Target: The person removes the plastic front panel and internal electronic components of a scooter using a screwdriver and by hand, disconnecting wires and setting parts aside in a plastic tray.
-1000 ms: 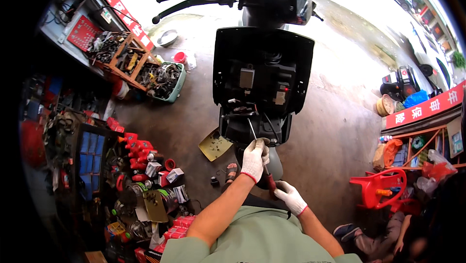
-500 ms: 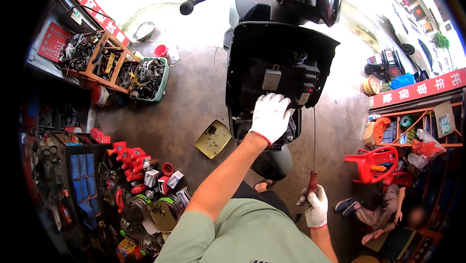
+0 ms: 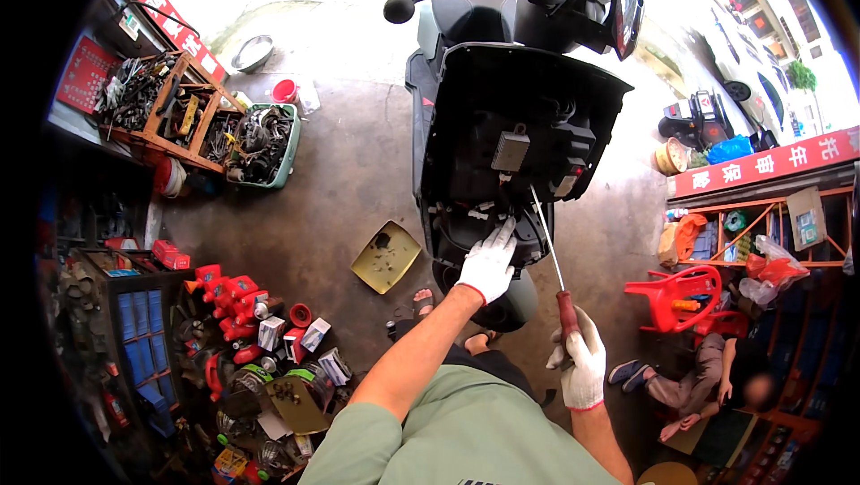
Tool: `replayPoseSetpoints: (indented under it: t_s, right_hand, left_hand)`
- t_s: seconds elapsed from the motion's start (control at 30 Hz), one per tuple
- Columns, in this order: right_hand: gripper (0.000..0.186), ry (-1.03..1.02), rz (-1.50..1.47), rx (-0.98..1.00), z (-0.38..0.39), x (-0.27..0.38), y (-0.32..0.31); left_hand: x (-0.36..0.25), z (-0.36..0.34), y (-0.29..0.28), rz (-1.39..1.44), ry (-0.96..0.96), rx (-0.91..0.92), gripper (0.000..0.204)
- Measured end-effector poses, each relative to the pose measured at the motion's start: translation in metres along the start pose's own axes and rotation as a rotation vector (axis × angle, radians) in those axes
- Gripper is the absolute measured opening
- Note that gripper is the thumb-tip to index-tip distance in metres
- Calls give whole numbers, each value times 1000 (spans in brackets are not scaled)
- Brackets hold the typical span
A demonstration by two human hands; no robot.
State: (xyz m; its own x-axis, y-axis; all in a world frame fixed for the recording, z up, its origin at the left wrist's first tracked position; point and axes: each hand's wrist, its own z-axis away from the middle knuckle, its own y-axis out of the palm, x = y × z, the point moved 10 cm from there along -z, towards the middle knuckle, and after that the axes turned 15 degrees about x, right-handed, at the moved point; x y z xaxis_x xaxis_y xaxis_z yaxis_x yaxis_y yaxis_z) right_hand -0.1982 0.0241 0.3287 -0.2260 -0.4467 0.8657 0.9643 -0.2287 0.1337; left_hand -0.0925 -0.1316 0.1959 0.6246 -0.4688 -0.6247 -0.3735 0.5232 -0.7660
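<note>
A scooter's exposed front body (image 3: 484, 73), a black shell with wiring inside, stands in front of me. My left hand (image 3: 489, 261), in a white glove, lies over the lower part of this cavity with its fingers stretched out. Small white connectors (image 3: 481, 213) show just beyond the fingertips. My right hand (image 3: 582, 360), also gloved, is wrapped round the dark red handle of a long screwdriver (image 3: 564, 306). Its thin shaft slants up and left, and the tip overlaps the cavity near a finned metal box (image 3: 510, 152). Whether the tip touches anything, I cannot tell.
A yellowish tray (image 3: 387, 257) with small parts lies on the floor left of the scooter. Red bottles and boxes (image 3: 237, 306) crowd the lower left; a green bin (image 3: 285, 158) of tools is beyond. At right are a red plastic chair (image 3: 676, 295) and a seated person (image 3: 708, 377).
My left hand has drawn back toward me, lower on the cavity, with its fingers straighter. The screwdriver has swung from upright beside the scooter to a leftward slant over the cavity.
</note>
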Motion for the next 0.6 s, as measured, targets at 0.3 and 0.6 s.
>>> replayPoseSetpoints:
  t_s: [0.3,0.6]
  right_hand:
    - [51,-61,-12,-17,-4,13,13]
    - [51,-80,-70,-45,-9,5,8]
  left_hand:
    - [15,-3,13,80,38,5,47]
    - [-12,28,-72,222,142,-538,26]
